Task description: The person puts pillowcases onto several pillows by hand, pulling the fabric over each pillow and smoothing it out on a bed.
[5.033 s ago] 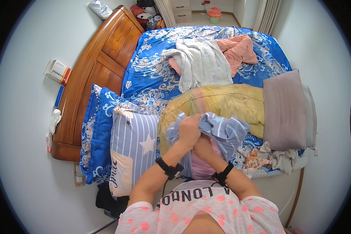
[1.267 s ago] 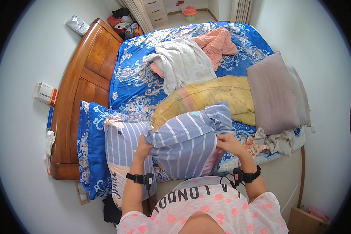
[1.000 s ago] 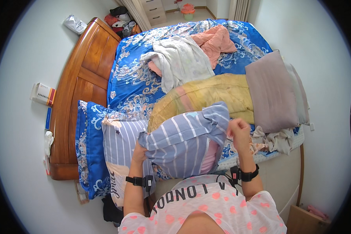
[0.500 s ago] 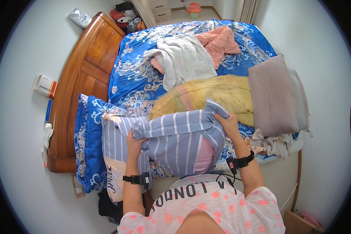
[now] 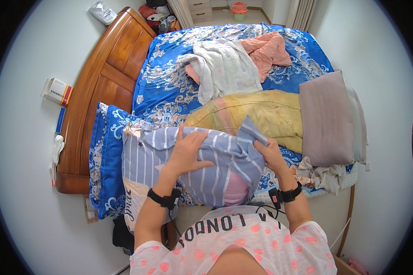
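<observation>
A blue pillowcase with white stripes (image 5: 204, 183) lies at the bed's near edge, in front of my body. Part of a pink pillow (image 5: 236, 189) shows at its lower right. My left hand (image 5: 187, 151) rests on the pillowcase, palm down, thumb and fingers apart. At the right end, my right hand (image 5: 271, 156) pinches the cloth just beside a corner that sticks up. Another striped pillow (image 5: 140, 162) lies to the left, partly under the left end of the pillowcase.
Blue patterned pillows (image 5: 108, 178) lean by the wooden headboard (image 5: 119, 55). Beyond are a folded yellow quilt (image 5: 261, 107), a white blanket (image 5: 227, 68) and a pink cover (image 5: 268, 52). A mauve cushion (image 5: 326, 119) stands right, with crumpled cloths (image 5: 328, 176) near it.
My left hand has let go of the bunched left corner and moved right, flattening onto the pillowcase. That left end has dropped. The right hand keeps its hold at the right end.
</observation>
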`<state>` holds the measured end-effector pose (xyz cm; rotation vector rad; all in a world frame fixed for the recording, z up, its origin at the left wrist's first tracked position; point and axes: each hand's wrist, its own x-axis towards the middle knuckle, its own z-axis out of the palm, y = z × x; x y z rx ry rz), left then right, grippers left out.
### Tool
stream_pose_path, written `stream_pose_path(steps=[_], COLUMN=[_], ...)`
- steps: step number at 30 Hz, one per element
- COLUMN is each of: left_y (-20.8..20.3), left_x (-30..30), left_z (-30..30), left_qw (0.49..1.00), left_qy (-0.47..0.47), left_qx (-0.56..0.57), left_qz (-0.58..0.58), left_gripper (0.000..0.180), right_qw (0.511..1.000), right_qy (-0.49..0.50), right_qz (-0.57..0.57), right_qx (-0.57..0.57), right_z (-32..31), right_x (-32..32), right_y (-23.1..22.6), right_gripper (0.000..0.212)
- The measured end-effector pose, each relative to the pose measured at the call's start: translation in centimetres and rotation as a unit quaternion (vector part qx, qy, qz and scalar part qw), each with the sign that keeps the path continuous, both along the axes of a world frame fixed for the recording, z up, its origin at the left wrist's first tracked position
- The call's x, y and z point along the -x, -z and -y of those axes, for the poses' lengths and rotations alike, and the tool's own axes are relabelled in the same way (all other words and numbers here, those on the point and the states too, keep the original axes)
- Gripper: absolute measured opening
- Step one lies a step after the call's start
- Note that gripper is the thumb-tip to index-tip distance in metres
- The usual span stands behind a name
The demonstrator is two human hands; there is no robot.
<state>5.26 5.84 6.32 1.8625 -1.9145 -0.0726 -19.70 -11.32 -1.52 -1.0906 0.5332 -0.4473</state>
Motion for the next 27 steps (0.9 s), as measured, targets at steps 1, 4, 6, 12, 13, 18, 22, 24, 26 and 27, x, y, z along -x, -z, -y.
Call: stream_pose_path(steps=[1, 4, 6, 12, 13, 18, 22, 24, 26, 27], left_y=[0.9, 3.2, 6.1, 7.5, 7.7, 7.9, 5.3, 3.7, 3.2, 2.9], left_x=[-1.1, -0.8, -0.5, 0.7, 0.9, 1.6, 1.1, 1.2, 0.9, 0.6], left_z=[-0.2, 1.3, 1.3, 1.1, 1.5, 3.1, 3.0, 3.0, 2.2, 1.7], left_qw=[1.000, 0.999, 0.995, 0.947, 0.947, 0.747, 0.687, 0.642, 0.599, 0.555], left_qy=[-0.002, 0.008, -0.090, -0.168, -0.166, -0.221, -0.225, -0.225, -0.253, -0.278], left_qx=[-0.023, 0.031, -0.041, 0.011, 0.011, 0.049, 0.040, 0.040, 0.057, 0.073], left_qz=[0.012, 0.029, 0.018, -0.272, -0.275, -0.625, -0.689, -0.732, -0.757, -0.781], left_gripper=[0.078, 0.042, 0.029, 0.023, 0.023, 0.029, 0.033, 0.034, 0.036, 0.037], right_qw=[0.999, 0.992, 0.986, 0.981, 0.984, 0.985, 0.983, 0.985, 0.970, 0.970], right_qy=[0.042, 0.127, 0.164, -0.005, 0.005, 0.067, 0.051, 0.048, 0.063, 0.060], right_qz=[0.005, 0.015, 0.028, -0.064, -0.081, -0.128, -0.149, -0.137, -0.205, -0.204], right_qx=[-0.008, -0.016, -0.016, 0.182, 0.161, 0.096, 0.094, 0.098, 0.118, 0.116], right_z=[0.2, 1.8, 2.3, 0.6, 0.4, -0.7, -1.5, -0.9, 0.2, 0.5], right_x=[-0.2, -0.1, -0.2, 1.4, 2.0, 2.5, 3.7, 4.1, 2.6, 2.0], right_y=[0.0, 1.2, 1.2, 3.8, 5.5, 9.6, 11.2, 11.7, 10.6, 9.7], right_gripper=[0.031, 0.038, 0.046, 0.095, 0.098, 0.098, 0.087, 0.080, 0.064, 0.064])
